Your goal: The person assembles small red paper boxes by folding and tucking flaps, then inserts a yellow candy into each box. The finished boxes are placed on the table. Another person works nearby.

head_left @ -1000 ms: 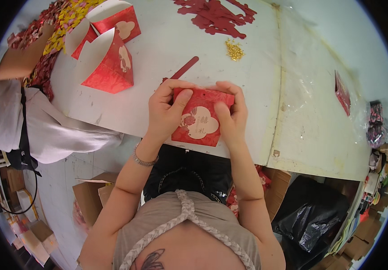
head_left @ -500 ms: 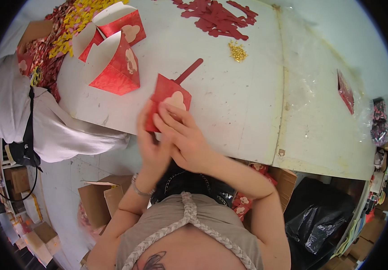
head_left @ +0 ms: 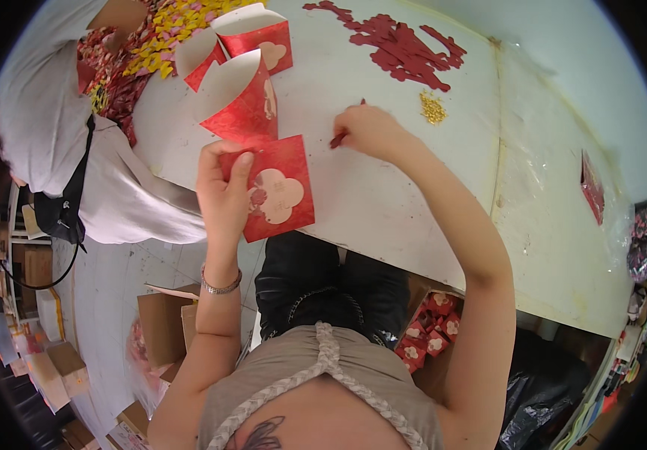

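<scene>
- The left hand (head_left: 222, 180) is clamped on the upper left of a red gift box (head_left: 280, 191) with a flower-shaped label.
- Under the gift box runs the near edge of the white surface (head_left: 383, 202).
- Right of and beyond the gift box, the right hand (head_left: 374, 131) closes around a dark red strap (head_left: 337, 140).
- Beyond the gift box are three open red cartons (head_left: 241, 105).
- Farther right of it lie small gold pieces (head_left: 433, 108).
</scene>
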A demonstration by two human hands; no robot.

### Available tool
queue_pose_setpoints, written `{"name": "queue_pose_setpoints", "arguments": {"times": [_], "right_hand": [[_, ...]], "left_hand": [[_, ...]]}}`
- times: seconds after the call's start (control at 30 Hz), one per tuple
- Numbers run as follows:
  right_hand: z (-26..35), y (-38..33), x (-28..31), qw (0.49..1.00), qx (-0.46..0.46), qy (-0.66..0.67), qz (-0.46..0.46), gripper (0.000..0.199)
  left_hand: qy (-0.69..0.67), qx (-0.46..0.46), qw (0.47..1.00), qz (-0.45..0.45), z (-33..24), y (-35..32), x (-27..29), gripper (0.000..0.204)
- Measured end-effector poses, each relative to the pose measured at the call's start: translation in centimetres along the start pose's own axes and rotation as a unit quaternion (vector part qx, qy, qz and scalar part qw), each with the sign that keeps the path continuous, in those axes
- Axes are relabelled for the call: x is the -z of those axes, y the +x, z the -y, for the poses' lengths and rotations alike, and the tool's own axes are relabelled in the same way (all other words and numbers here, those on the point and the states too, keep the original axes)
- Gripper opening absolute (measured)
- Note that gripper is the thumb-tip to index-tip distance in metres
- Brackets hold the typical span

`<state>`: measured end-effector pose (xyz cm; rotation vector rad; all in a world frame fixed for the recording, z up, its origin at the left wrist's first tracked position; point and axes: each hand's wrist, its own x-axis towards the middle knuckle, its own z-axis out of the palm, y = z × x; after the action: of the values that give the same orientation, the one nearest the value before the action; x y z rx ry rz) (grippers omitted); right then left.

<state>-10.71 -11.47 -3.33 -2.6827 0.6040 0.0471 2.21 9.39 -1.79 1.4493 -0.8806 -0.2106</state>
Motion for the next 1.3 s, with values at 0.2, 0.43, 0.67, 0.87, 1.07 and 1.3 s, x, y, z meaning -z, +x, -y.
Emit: {"name": "queue_pose_setpoints", "arguments": {"times": [0.2,0.43,0.67,0.87,1.07,1.3], "right_hand": [[4.0,-6.3,5.5,0.933,0.114,0.171,-0.297,0.007],[6.6,-10.2,5.7,0.914,0.148,-0.284,-0.249,0.014],[6.2,-9.9,5.7,0.899,0.157,-0.258,-0.316,0.020],[-6.4,-6.1,6.6,0.859,-0.056,0.064,-0.504,0.012],[-15.7,-3.1,1.8,0.896,-0.335,0.020,-0.290,0.018],[-12.4,-4.5,3.8,0.880,-0.282,0.088,-0.372,0.019]], "left_hand": [[-0.041,0.113,0.986,0.117,-2.8,1.0,-3.0,0.008],[0.021,-0.079,0.980,0.180,-2.0,0.8,-8.5,0.009],[0.033,-0.156,0.966,0.202,-1.4,0.6,-8.9,0.012],[-0.032,-0.004,0.984,0.175,-2.1,0.8,-8.1,0.011],[-0.042,-0.063,0.987,0.143,-0.3,1.2,-7.8,0.008],[-0.099,-0.041,0.987,0.123,1.5,0.6,-9.7,0.007]]}}
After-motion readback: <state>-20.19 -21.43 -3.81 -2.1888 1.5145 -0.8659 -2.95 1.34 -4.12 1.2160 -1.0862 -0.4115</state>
